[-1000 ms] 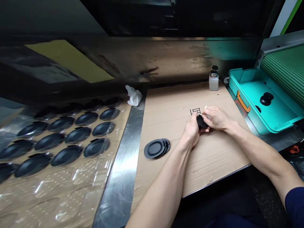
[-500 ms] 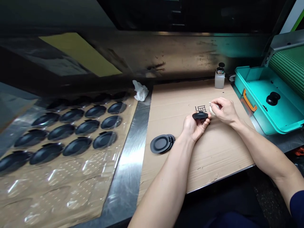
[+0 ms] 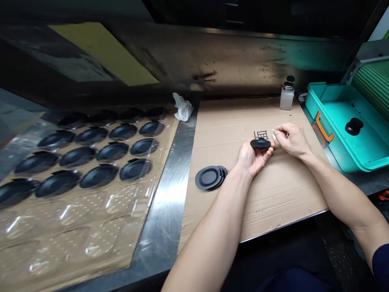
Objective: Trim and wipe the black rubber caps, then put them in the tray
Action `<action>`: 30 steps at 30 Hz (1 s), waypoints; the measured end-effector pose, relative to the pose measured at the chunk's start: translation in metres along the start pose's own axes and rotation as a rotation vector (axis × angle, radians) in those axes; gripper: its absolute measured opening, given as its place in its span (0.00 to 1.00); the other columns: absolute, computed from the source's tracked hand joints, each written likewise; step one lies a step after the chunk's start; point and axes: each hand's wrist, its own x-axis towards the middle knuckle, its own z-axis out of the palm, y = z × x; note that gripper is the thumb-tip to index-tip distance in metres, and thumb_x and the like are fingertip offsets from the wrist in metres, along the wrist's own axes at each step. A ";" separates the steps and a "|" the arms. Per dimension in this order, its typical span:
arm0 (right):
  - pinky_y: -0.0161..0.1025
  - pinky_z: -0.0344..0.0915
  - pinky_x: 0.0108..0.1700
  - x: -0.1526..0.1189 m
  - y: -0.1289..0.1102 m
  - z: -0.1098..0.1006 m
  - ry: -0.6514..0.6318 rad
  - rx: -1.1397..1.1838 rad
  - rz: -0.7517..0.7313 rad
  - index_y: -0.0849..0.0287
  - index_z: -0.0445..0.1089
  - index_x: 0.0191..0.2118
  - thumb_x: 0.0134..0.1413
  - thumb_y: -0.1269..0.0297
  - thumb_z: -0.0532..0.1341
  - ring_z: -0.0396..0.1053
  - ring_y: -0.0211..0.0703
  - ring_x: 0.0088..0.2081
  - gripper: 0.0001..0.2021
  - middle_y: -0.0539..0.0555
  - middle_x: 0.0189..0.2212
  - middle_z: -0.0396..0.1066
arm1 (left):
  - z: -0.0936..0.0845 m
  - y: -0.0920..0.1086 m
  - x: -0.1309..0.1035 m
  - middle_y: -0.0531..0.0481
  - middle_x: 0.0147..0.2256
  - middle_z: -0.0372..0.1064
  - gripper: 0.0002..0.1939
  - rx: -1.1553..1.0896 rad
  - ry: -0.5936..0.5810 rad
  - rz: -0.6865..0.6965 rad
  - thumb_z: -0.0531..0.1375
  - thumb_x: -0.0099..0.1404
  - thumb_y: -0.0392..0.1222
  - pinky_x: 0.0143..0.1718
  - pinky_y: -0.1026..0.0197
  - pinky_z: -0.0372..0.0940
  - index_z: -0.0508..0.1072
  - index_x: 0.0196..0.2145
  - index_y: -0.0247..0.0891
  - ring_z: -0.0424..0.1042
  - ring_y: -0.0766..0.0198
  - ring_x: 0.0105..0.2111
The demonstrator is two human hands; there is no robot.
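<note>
Above the cardboard sheet, my left hand is closed around a black oval plastic part, tilted so that I see it nearly edge-on. Just right of it, my right hand pinches a small whitish wad, perhaps cloth; its fingers hide most of it. The wad is close to the part's right end, and I cannot tell if they touch. A small stack of similar black oval parts lies on the cardboard, left of my left forearm.
At left, a clear plastic tray holds rows of black oval parts. A crumpled white tissue sits by the back wall. A pump bottle stands at the cardboard's back right, beside a turquoise bin with black pieces inside.
The camera view has shifted slightly. My left hand keeps hold of the black part, and the right hand keeps its pinch on the whitish wad beside it.
</note>
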 end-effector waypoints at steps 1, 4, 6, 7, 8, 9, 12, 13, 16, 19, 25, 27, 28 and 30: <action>0.37 0.63 0.42 0.000 0.000 0.000 -0.012 0.000 -0.007 0.59 0.76 0.34 0.60 0.65 0.59 0.69 0.41 0.34 0.09 0.53 0.32 0.76 | 0.001 -0.001 0.000 0.40 0.25 0.73 0.24 0.018 0.007 0.015 0.41 0.77 0.43 0.19 0.69 0.69 0.72 0.44 0.23 0.72 0.66 0.19; 0.38 0.63 0.42 -0.002 -0.002 0.003 -0.106 -0.031 -0.061 0.58 0.77 0.37 0.62 0.64 0.59 0.69 0.43 0.36 0.09 0.54 0.34 0.75 | 0.004 -0.008 0.001 0.46 0.22 0.71 0.22 0.101 0.056 0.093 0.42 0.78 0.45 0.18 0.67 0.69 0.71 0.42 0.30 0.71 0.64 0.18; 0.38 0.62 0.43 -0.002 -0.003 0.004 -0.184 -0.073 -0.103 0.59 0.77 0.38 0.63 0.65 0.58 0.69 0.43 0.38 0.09 0.54 0.36 0.75 | 0.007 -0.013 0.001 0.49 0.20 0.69 0.20 0.160 0.103 0.149 0.44 0.78 0.47 0.17 0.65 0.69 0.70 0.41 0.32 0.70 0.63 0.17; 0.39 0.62 0.43 -0.003 -0.004 0.004 -0.220 -0.098 -0.118 0.59 0.77 0.38 0.63 0.65 0.58 0.69 0.44 0.38 0.09 0.54 0.36 0.75 | 0.008 -0.015 0.002 0.50 0.20 0.68 0.20 0.185 0.120 0.169 0.45 0.78 0.47 0.16 0.65 0.68 0.70 0.40 0.33 0.69 0.64 0.16; 0.39 0.62 0.44 -0.003 -0.004 0.004 -0.248 -0.127 -0.126 0.58 0.76 0.39 0.63 0.65 0.58 0.69 0.44 0.39 0.09 0.54 0.37 0.75 | 0.009 -0.017 0.002 0.50 0.20 0.68 0.20 0.208 0.130 0.182 0.46 0.77 0.48 0.16 0.65 0.68 0.71 0.39 0.33 0.69 0.64 0.16; 0.39 0.62 0.44 -0.003 -0.005 0.003 -0.267 -0.159 -0.128 0.58 0.76 0.39 0.64 0.65 0.58 0.69 0.45 0.40 0.09 0.55 0.37 0.75 | 0.010 -0.019 0.002 0.50 0.20 0.68 0.20 0.228 0.134 0.195 0.46 0.77 0.48 0.16 0.65 0.67 0.71 0.38 0.33 0.69 0.64 0.16; 0.40 0.61 0.45 -0.004 -0.008 0.001 -0.290 -0.272 -0.116 0.58 0.75 0.41 0.66 0.65 0.56 0.68 0.47 0.44 0.10 0.56 0.40 0.75 | 0.010 -0.023 0.004 0.49 0.19 0.68 0.21 0.296 0.146 0.247 0.46 0.78 0.48 0.15 0.67 0.65 0.71 0.33 0.34 0.68 0.65 0.16; 0.40 0.61 0.45 -0.004 -0.010 0.000 -0.296 -0.306 -0.104 0.58 0.75 0.42 0.67 0.64 0.56 0.68 0.48 0.44 0.10 0.57 0.41 0.75 | 0.010 -0.024 0.006 0.49 0.19 0.68 0.22 0.327 0.153 0.270 0.46 0.77 0.48 0.15 0.67 0.64 0.71 0.32 0.34 0.68 0.66 0.15; 0.41 0.60 0.44 -0.005 -0.014 -0.001 -0.334 -0.375 -0.072 0.59 0.74 0.43 0.68 0.64 0.55 0.69 0.48 0.44 0.11 0.58 0.42 0.75 | 0.006 -0.029 0.011 0.49 0.19 0.69 0.24 0.440 0.166 0.338 0.47 0.77 0.50 0.16 0.67 0.64 0.71 0.29 0.35 0.67 0.66 0.15; 0.41 0.60 0.44 -0.005 -0.016 0.000 -0.350 -0.390 -0.086 0.60 0.73 0.42 0.68 0.65 0.54 0.69 0.48 0.43 0.11 0.59 0.41 0.75 | -0.001 -0.034 0.017 0.47 0.19 0.71 0.25 0.548 0.157 0.394 0.48 0.76 0.54 0.16 0.66 0.65 0.72 0.29 0.36 0.70 0.64 0.16; 0.40 0.60 0.43 -0.005 -0.017 -0.001 -0.345 -0.357 -0.073 0.61 0.74 0.41 0.67 0.66 0.53 0.69 0.47 0.41 0.12 0.58 0.40 0.75 | -0.010 -0.039 0.022 0.46 0.20 0.72 0.27 0.570 0.133 0.476 0.50 0.73 0.58 0.19 0.63 0.69 0.73 0.28 0.35 0.72 0.62 0.17; 0.40 0.60 0.43 -0.005 -0.020 -0.002 -0.354 -0.339 -0.065 0.61 0.75 0.40 0.66 0.67 0.54 0.69 0.46 0.41 0.12 0.58 0.40 0.76 | -0.011 -0.040 0.022 0.46 0.20 0.72 0.27 0.570 0.139 0.478 0.51 0.72 0.59 0.20 0.62 0.70 0.73 0.28 0.34 0.72 0.62 0.17; 0.39 0.60 0.43 -0.005 -0.021 -0.003 -0.351 -0.330 -0.064 0.61 0.75 0.41 0.66 0.67 0.54 0.69 0.46 0.41 0.12 0.58 0.40 0.76 | -0.012 -0.041 0.022 0.46 0.20 0.72 0.27 0.572 0.140 0.475 0.51 0.72 0.59 0.21 0.62 0.71 0.73 0.28 0.34 0.72 0.62 0.17; 0.39 0.61 0.44 -0.006 -0.023 -0.004 -0.343 -0.324 -0.055 0.60 0.76 0.42 0.66 0.66 0.54 0.70 0.46 0.42 0.12 0.58 0.42 0.76 | -0.011 -0.041 0.022 0.46 0.20 0.72 0.27 0.572 0.136 0.474 0.50 0.73 0.58 0.21 0.62 0.71 0.73 0.29 0.34 0.73 0.62 0.18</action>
